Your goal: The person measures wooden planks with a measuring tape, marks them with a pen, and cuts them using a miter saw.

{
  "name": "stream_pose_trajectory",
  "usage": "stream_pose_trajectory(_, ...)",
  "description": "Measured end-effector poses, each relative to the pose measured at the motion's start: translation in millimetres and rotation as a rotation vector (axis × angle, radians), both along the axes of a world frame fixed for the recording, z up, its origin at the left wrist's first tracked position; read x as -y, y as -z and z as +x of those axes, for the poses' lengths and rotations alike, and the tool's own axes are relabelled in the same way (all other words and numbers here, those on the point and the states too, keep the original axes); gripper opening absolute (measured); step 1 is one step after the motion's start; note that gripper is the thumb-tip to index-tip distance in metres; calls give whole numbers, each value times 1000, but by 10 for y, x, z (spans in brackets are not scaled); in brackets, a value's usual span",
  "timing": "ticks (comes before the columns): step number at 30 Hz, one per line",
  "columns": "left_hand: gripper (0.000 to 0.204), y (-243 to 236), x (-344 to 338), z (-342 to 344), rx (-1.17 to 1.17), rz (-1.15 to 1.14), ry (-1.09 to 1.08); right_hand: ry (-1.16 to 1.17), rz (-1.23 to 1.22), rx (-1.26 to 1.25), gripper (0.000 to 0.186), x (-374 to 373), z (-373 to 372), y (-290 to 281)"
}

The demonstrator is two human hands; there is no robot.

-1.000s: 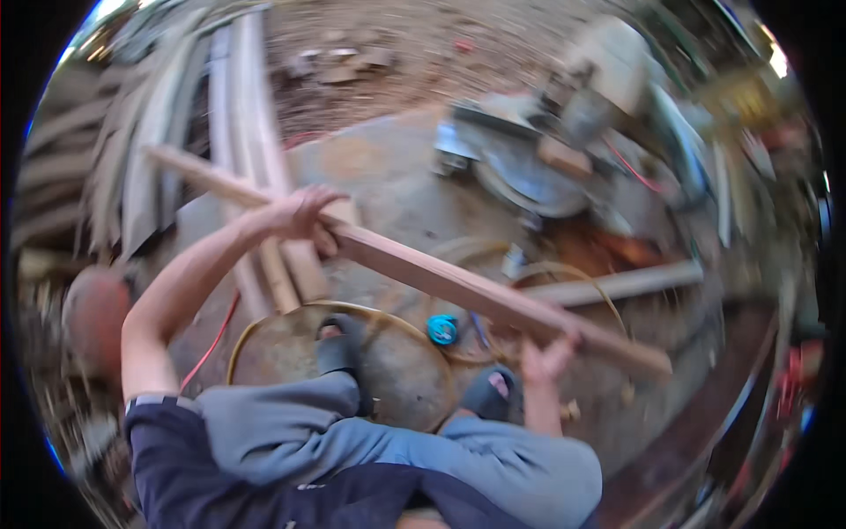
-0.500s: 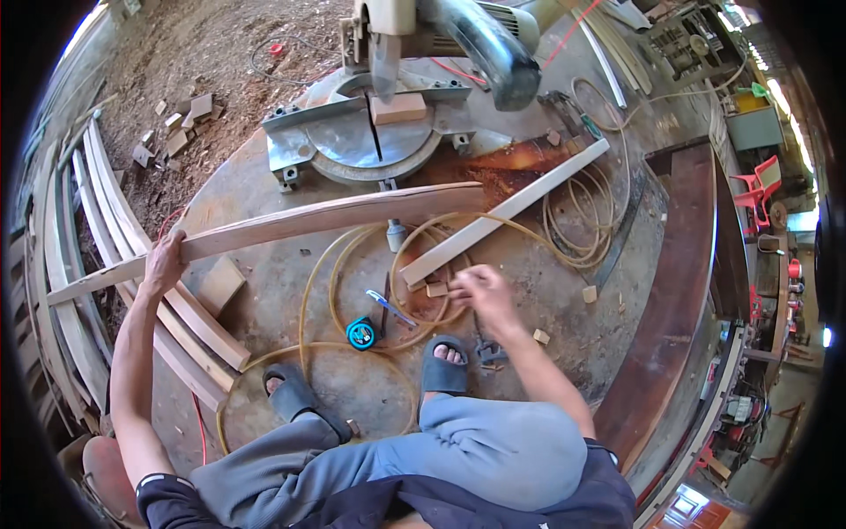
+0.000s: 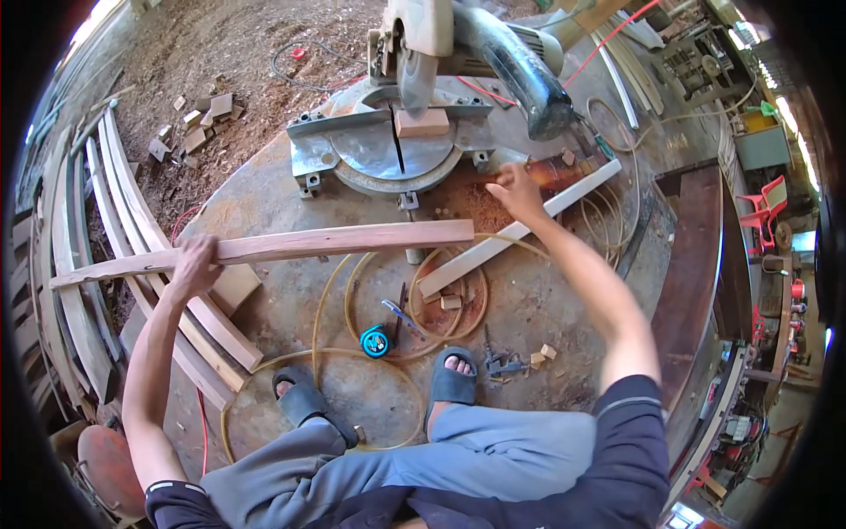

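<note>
My left hand (image 3: pixel 196 260) grips a long, slightly bowed reddish board (image 3: pixel 344 240), which lies crosswise in front of the miter saw (image 3: pixel 392 150). My right hand (image 3: pixel 515 189) is off the board, near the right of the saw's base, fingers loosely bent and thumb apart, with nothing seen in them. A short wood block (image 3: pixel 421 123) sits on the saw's table, below the blade. A pale strip (image 3: pixel 515 232) lies diagonally under my right forearm. A teal tape measure (image 3: pixel 374 341) and a blue pen-like item (image 3: pixel 401 315) are on the floor beside coiled yellow hose (image 3: pixel 352 291).
Bundles of long boards (image 3: pixel 123 229) lie at the left. Offcuts (image 3: pixel 211 115) rest on sawdust behind them. A dark long beam (image 3: pixel 687 264) runs along the right, with a red chair (image 3: pixel 767 212) beyond. Wood bits (image 3: pixel 542 360) are near my right foot.
Since one second ago my right hand has let go of the board and moved up toward the saw. The board now lies more level, with my left hand still on it.
</note>
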State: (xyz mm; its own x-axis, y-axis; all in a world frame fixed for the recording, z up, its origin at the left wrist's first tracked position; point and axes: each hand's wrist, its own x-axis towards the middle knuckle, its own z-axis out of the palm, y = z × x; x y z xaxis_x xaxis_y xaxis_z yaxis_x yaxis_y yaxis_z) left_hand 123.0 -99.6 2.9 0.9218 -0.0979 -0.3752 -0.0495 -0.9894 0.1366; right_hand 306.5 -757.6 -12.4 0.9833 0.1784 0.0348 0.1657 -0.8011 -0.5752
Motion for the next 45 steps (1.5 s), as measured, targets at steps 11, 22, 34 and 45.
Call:
stream_pose_trajectory(11, 58, 322, 911, 229, 252, -86, 292, -163, 290, 156, 83, -1127, 692, 298)
stream_pose_trajectory(22, 57, 317, 924, 309, 609, 3, 273, -196, 44, 307, 71, -1032, 916, 301)
stream_pose_trajectory(34, 45, 77, 831, 780, 457, -78, 149, -211, -90, 364, 66, -861, 1136, 543)
stream_pose_trajectory(45, 50, -11, 730, 1012, 204, -43, -48, 245, -257, 502, 41, 45, 574, 440)
